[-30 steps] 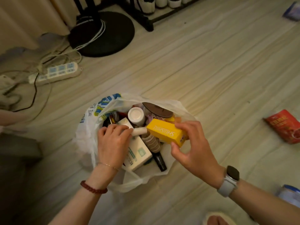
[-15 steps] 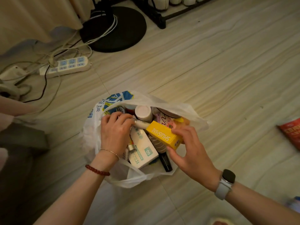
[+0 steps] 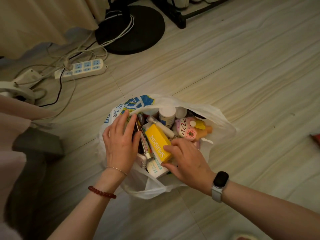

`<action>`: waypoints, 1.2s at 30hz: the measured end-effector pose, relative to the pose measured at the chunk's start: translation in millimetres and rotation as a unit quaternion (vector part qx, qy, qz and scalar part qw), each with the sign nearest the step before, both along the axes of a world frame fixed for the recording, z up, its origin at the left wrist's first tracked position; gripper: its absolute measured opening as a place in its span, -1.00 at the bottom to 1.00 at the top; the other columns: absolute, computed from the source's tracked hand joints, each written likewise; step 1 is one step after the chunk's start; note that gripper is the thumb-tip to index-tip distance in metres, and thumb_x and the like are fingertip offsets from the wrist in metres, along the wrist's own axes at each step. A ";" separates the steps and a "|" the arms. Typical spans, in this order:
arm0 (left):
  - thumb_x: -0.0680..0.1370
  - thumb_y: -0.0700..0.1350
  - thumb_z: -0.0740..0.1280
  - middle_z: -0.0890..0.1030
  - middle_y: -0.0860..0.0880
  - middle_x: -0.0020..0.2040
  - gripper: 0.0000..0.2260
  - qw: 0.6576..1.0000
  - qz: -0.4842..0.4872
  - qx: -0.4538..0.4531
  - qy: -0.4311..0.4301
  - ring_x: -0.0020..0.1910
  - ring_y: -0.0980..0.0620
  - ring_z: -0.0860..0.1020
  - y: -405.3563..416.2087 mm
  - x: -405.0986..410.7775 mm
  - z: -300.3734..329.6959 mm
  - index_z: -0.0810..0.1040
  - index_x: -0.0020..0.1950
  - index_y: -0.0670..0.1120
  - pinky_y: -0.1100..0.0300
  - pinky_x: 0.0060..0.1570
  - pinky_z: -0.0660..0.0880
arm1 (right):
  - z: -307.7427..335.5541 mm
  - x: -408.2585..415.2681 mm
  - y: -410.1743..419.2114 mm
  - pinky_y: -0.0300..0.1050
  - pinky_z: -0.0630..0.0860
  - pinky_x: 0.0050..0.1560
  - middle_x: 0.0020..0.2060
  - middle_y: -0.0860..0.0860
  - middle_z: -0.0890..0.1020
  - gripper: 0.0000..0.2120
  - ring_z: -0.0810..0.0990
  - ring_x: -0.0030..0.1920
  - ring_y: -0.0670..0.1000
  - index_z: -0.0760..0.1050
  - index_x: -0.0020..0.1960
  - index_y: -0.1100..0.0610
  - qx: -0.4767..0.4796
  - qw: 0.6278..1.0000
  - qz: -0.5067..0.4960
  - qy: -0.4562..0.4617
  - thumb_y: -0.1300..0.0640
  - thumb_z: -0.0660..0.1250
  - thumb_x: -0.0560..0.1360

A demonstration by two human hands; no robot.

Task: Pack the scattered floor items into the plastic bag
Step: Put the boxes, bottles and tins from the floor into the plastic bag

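A white plastic bag (image 3: 214, 111) stands open on the floor, packed with several items. A yellow box (image 3: 156, 140) lies on top of them, and my right hand (image 3: 186, 161) pinches its near end between thumb and fingers. My left hand (image 3: 120, 142) lies flat with straight fingers on the bag's left side, fingertips at the rim. Also in the bag are a white bottle (image 3: 167, 114), a slim white tube (image 3: 161, 126), a white carton (image 3: 155, 168) and a pink patterned item (image 3: 186, 129).
A white power strip (image 3: 83, 69) with tangled cables lies at the upper left. The black round base (image 3: 131, 29) of a stand sits behind the bag, with a black rack foot (image 3: 180, 19) further back. A red packet (image 3: 316, 138) peeks in at the right edge.
The yellow box has gone down onto the bag's contents, turned lengthwise towards me. My left hand let go of the white tube and spread flat at the bag's left side.
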State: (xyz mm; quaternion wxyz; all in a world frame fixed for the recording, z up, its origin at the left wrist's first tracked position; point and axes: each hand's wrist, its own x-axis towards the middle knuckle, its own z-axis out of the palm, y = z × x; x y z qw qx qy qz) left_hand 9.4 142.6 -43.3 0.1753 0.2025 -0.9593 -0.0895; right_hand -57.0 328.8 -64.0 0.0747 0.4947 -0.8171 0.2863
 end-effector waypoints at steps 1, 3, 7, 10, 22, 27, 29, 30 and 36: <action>0.52 0.00 0.10 0.40 -0.14 0.36 -0.57 1.000 0.003 0.028 -0.013 0.36 -0.06 0.29 -1.1 -0.7 -0.8 0.33 0.36 -0.09 -0.06 0.23 0.28 | -1.4 -0.4 -0.8 -0.09 0.47 -0.25 -0.13 0.16 0.57 -0.56 0.46 -0.14 0.04 0.34 0.10 0.17 -0.004 1.000 0.006 -0.001 -0.04 0.36 0.35; 0.52 0.04 0.04 0.36 -0.12 0.40 -0.52 0.997 -0.002 0.074 -0.027 0.40 -0.09 0.27 -2.3 -3.1 -2.5 0.30 0.40 -0.12 -0.06 0.27 0.27 | -5.0 -3.6 -1.2 -0.11 0.44 -0.18 -0.11 0.17 0.58 -0.53 0.45 -0.11 0.04 0.35 0.10 0.19 -0.003 1.000 0.002 -0.003 0.00 0.42 0.32; 0.52 0.06 0.00 0.34 -0.11 0.41 -0.50 0.996 0.001 0.083 -0.029 0.42 -0.10 0.22 0.9 -4.8 -4.9 0.30 0.39 -0.13 -0.07 0.31 0.22 | -10.6 -13.7 -5.9 -0.11 0.35 -0.17 -0.15 0.07 0.59 -0.45 0.54 -0.17 0.08 0.36 0.05 0.12 0.068 0.997 -0.033 0.025 -0.06 0.53 0.21; 0.51 0.07 0.00 0.34 -0.10 0.41 -0.50 0.996 0.022 0.076 -0.032 0.43 -0.08 0.21 6.8 -4.7 -2.8 0.32 0.39 -0.10 -0.16 0.34 0.12 | -9.0 -14.9 -5.8 -0.13 0.48 -0.21 -0.13 0.07 0.60 -0.38 0.58 -0.17 0.09 0.36 0.11 0.11 0.082 0.996 -0.021 0.018 -0.07 0.53 0.18; 0.50 -0.18 0.22 0.56 -0.20 0.13 -0.75 0.951 -0.281 0.087 0.098 0.13 -0.11 0.45 123.8 -27.7 18.0 0.44 0.17 -0.15 0.01 0.04 0.40 | -1.0 -13.9 131.9 -0.14 0.34 0.12 0.02 0.12 0.57 -0.73 0.45 0.11 0.02 0.42 0.15 0.12 0.053 0.988 -0.114 -0.095 0.11 0.21 0.47; 0.50 -0.10 0.19 0.55 -0.17 0.12 -0.72 0.883 -0.450 0.126 -0.040 0.07 -0.14 0.51 205.1 -44.2 -7.7 0.39 0.20 -0.11 0.08 -0.05 0.49 | -3.9 -16.3 221.7 -0.04 0.36 0.07 0.00 0.15 0.58 -0.66 0.46 0.09 0.09 0.48 0.12 0.14 0.133 0.927 -0.313 -0.156 0.05 0.11 0.44; 0.49 -0.04 0.15 0.54 -0.16 0.15 -0.66 0.853 -0.484 0.135 -0.138 0.08 -0.16 0.52 234.4 -47.9 -20.8 0.39 0.23 -0.11 0.08 -0.08 0.52 | -5.9 -11.5 254.7 0.07 0.42 0.08 0.02 0.20 0.57 -0.61 0.50 0.10 0.22 0.49 0.13 0.17 0.183 0.876 -0.412 -0.171 0.02 0.11 0.42; 0.50 -0.04 0.16 0.49 -0.16 0.22 -0.63 0.838 -0.492 0.143 -0.187 0.15 -0.17 0.49 248.2 -49.2 -27.7 0.37 0.29 -0.12 0.06 -0.02 0.50 | -6.4 -7.7 268.7 0.13 0.42 0.11 0.06 0.23 0.55 -0.62 0.49 0.13 0.26 0.48 0.16 0.19 0.208 0.843 -0.461 -0.182 0.03 0.17 0.43; 0.48 -0.02 0.28 0.34 -0.04 0.40 -0.51 0.742 -0.584 0.066 -0.322 0.34 -0.07 0.30 305.4 -59.2 -74.9 0.29 0.39 -0.03 0.05 0.15 0.33 | -12.4 14.7 320.3 0.14 0.31 0.25 0.34 0.25 0.26 -0.30 0.27 0.30 0.29 0.17 0.42 0.12 0.221 0.665 -0.626 -0.342 -0.11 0.35 0.41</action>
